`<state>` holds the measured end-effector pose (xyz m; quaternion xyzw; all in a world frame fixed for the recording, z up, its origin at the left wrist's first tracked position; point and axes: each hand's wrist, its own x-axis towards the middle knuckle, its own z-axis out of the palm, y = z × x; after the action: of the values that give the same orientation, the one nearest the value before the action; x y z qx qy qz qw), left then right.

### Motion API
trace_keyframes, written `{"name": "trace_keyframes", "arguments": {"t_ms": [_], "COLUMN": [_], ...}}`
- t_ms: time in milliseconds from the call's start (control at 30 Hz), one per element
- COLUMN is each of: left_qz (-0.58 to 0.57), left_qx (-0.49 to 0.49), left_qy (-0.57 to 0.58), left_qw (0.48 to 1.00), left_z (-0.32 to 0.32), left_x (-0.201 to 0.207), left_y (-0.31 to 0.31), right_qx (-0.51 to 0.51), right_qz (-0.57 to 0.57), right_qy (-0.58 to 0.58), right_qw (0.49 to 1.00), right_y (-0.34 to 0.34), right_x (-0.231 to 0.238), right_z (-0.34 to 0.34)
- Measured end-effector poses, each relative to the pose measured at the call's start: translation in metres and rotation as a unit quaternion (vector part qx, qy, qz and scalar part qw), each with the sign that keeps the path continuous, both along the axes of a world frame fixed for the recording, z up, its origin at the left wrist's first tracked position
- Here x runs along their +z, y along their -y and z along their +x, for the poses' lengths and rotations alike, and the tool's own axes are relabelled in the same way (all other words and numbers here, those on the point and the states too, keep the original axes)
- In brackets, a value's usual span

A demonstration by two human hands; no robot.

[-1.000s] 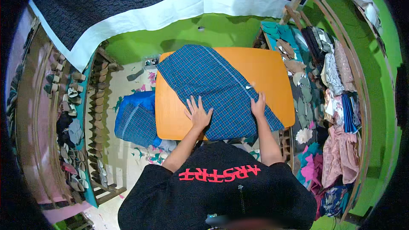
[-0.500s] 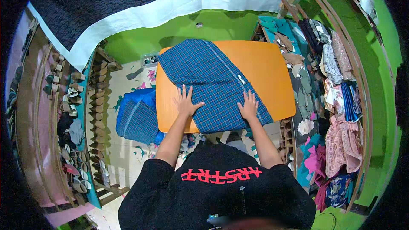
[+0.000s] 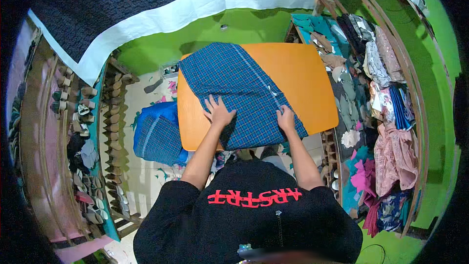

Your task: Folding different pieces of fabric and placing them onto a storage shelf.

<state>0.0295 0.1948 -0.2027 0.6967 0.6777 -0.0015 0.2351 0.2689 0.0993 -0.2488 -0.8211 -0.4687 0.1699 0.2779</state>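
A blue checked cloth [image 3: 244,124] with a pale stripe lies folded at a slant over an orange table [image 3: 303,73]. My left hand [image 3: 220,112] rests on the cloth near its left edge, fingers spread. At the cloth's right edge, beside the stripe, my right hand [image 3: 286,118] has its fingers curled in, pinching the fabric. A small white mark, perhaps a tag, shows on the stripe just beyond my right fingers. Part of the cloth's near edge is hidden by my forearms.
Left of the table, a blue bundle [image 3: 141,122] carries another checked cloth [image 3: 159,139]. Shoe racks [image 3: 113,132] stand at the left. On the right, shelves hold fabric scraps [image 3: 348,100] and a pink garment [image 3: 395,159]. Scraps litter the floor.
My right hand's spread fingers have curled in and now pinch the cloth's right edge. My left hand has shifted slightly right, still flat. The view has tilted a little.
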Motion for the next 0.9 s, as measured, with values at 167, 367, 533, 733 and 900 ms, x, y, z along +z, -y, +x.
{"name": "trace_keyframes", "arguments": {"t_ms": [167,367,533,733,900], "left_qz": [0.025,0.067,0.142,0.187,0.340], "left_qx": [-0.025,-0.024,0.039,0.181,0.435], "left_qy": [0.067,0.032,-0.019,-0.039,0.017], "left_qw": [0.997,0.997,0.989,0.965,0.833], "left_z": [0.027,0.035,0.046,0.057,0.052], "left_x": [0.003,-0.023,-0.030,-0.029,-0.070], "left_y": [0.018,0.056,0.067,0.096,0.149], "right_qx": [-0.021,0.088,0.104,0.110,0.141], "right_qz": [-0.025,-0.013,0.026,0.028,-0.017], "right_qy": [-0.064,0.001,0.016,0.183,0.107], "right_qw": [0.997,0.996,0.994,0.977,0.984], "right_y": [0.002,0.011,0.014,0.031,0.044], "right_x": [0.011,0.013,0.007,0.017,0.007], "right_z": [0.009,0.020,0.037,0.061,0.084]}}
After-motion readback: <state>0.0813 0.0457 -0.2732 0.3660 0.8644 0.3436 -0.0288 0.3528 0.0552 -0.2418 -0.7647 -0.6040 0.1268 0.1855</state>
